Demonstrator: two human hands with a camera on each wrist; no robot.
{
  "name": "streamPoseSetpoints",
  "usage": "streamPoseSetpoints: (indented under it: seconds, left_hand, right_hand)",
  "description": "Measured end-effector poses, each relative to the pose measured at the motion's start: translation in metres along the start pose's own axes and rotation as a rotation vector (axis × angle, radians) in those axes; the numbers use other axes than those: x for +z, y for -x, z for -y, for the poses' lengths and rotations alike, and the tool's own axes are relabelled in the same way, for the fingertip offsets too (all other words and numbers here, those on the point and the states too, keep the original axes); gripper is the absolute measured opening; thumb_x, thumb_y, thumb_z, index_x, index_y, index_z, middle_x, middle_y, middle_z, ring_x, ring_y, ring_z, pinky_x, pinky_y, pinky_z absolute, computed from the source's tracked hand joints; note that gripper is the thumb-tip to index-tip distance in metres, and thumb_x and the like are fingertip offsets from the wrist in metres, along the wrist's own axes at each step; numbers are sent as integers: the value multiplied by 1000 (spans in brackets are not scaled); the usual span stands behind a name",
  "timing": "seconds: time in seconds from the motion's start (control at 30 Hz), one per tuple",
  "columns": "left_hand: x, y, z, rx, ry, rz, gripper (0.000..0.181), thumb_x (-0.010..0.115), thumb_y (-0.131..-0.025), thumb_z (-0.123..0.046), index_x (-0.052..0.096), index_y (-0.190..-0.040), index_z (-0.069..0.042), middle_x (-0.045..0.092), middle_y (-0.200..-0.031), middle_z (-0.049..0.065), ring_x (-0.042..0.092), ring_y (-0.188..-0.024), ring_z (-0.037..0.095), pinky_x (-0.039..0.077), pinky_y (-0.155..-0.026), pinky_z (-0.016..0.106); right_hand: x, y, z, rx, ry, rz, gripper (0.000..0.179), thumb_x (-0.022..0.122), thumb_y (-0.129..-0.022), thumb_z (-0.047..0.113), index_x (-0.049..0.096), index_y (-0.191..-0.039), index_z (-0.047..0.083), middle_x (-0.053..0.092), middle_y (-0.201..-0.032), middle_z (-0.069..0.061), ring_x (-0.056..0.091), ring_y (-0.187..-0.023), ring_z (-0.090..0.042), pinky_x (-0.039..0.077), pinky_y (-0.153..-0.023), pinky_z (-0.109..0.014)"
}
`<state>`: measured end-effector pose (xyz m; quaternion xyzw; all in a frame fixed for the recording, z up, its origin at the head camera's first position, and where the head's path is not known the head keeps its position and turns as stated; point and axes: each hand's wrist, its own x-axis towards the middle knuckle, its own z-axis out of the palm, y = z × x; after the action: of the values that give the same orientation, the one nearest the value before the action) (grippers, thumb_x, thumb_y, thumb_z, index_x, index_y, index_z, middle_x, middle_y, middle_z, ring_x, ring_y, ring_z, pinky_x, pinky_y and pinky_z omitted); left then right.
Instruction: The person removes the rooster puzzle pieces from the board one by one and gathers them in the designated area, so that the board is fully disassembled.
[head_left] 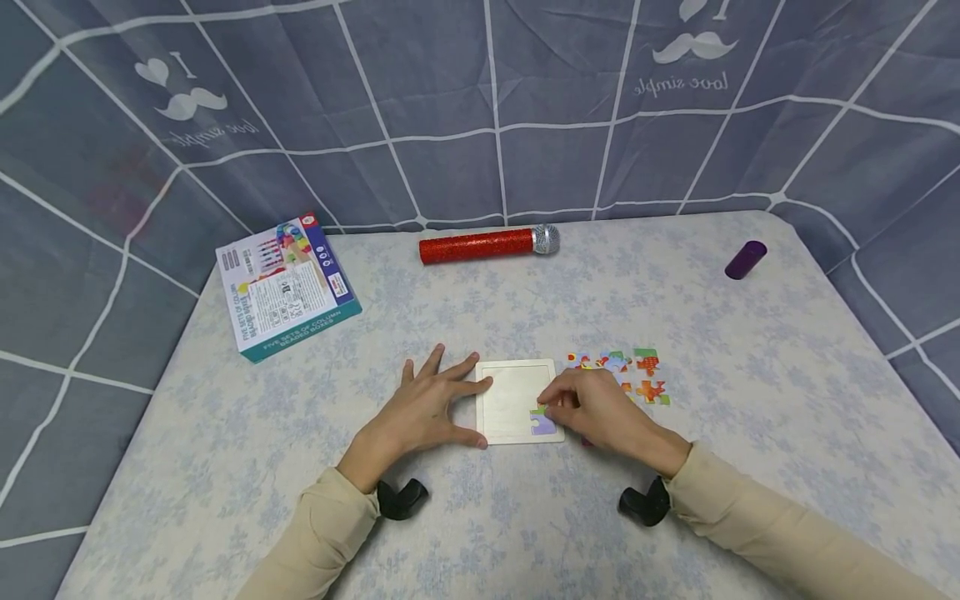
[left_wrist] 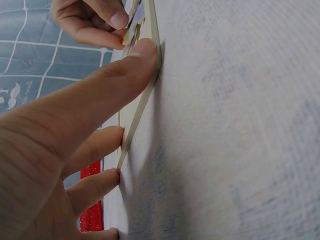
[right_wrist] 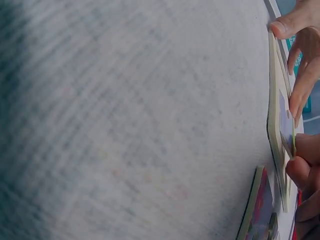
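Observation:
A pale square puzzle tray (head_left: pixel 510 400) lies flat on the table. My left hand (head_left: pixel 423 410) rests at its left side with the fingers spread, the thumb and index finger touching the frame. My right hand (head_left: pixel 600 408) is over the tray's right edge and pinches a lilac and green puzzle piece (head_left: pixel 542 423) between thumb and index finger, at the lower right corner. In the right wrist view the piece (right_wrist: pixel 286 122) is tilted and partly hidden by the fingertips. Several colourful puzzle pieces (head_left: pixel 648 375) lie right of the tray, some covered by my right hand.
A red glittery microphone (head_left: pixel 480 247) lies at the back of the table. The printed box (head_left: pixel 285 287) is at the back left, and a purple cylinder (head_left: pixel 746 260) at the back right. A grey-blue curtain (head_left: pixel 450 100) hangs behind the table.

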<state>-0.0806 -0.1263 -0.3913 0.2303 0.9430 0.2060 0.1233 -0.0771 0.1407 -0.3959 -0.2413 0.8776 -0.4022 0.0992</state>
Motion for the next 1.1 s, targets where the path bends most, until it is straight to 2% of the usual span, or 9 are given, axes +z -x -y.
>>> streamPoseSetpoints:
  seconds: [0.13, 0.23, 0.47, 0.57, 0.7, 0.8, 0.97, 1.1]
  left_hand:
    - [0, 0, 0, 5, -4, -4, 83, 88, -64, -52, 61, -136, -22, 35, -156, 5, 9, -145, 48, 9, -103, 79]
    - [1, 0, 0, 5, -5, -7, 83, 88, -63, -52, 61, -136, -22, 35, -156, 5, 10, -145, 48, 9, -102, 79]
    - [1, 0, 0, 7, -9, -13, 84, 88, -63, -52, 61, -136, -22, 36, -155, 5, 10, -145, 48, 9, -102, 79]
    - [2, 0, 1, 10, -8, -10, 84, 88, -63, -51, 61, -136, -22, 36, -155, 5, 10, -145, 48, 9, -102, 79]
    - [2, 0, 1, 9, -9, -10, 84, 88, -63, -51, 61, -137, -22, 35, -155, 5, 10, -145, 48, 9, -102, 79]
    - [1, 0, 1, 8, -10, -9, 84, 88, -63, -51, 60, -137, -22, 35, -155, 5, 10, -146, 48, 9, -102, 79]
    - [2, 0, 2, 5, -8, -8, 84, 88, -63, -52, 60, -137, -23, 35, -156, 4, 9, -146, 47, 9, -102, 79]
    - [2, 0, 2, 2, -8, -7, 84, 88, -63, -52, 60, -137, -23, 35, -156, 4, 9, -146, 47, 9, -102, 79]
  right_hand:
    - [-2, -1, 1, 40, -24, -9, 9, 73, -85, 5, 75, -91, 12, 61, -66, 9, 52, -50, -6, 45, -50, -24]
    - [-4, -1, 1, 67, -46, -12, 9, 75, -85, 8, 76, -90, 15, 65, -71, 10, 56, -60, -7, 47, -55, -24]
    - [-9, 3, -8, 131, -126, -1, 7, 76, -86, 14, 77, -92, 18, 70, -81, 9, 63, -70, -11, 50, -63, -26]
    - [-13, 8, -12, 158, -141, 1, 7, 76, -86, 15, 77, -93, 17, 71, -81, 7, 61, -68, -11, 48, -60, -25]
    - [-22, 17, -18, 218, -164, 17, 8, 75, -87, 17, 77, -94, 17, 68, -73, 2, 48, -55, -8, 39, -51, -23]
    - [-28, 25, -22, 256, -184, 20, 9, 75, -87, 19, 77, -96, 16, 68, -71, -1, 44, -52, -9, 38, -49, -23]
    - [-39, 40, -29, 285, -175, 10, 13, 75, -88, 24, 78, -97, 16, 74, -85, 2, 62, -67, -14, 49, -60, -27]
    - [-49, 51, -34, 303, -145, -7, 13, 75, -88, 28, 79, -97, 20, 73, -101, 1, 67, -87, -16, 52, -70, -26]
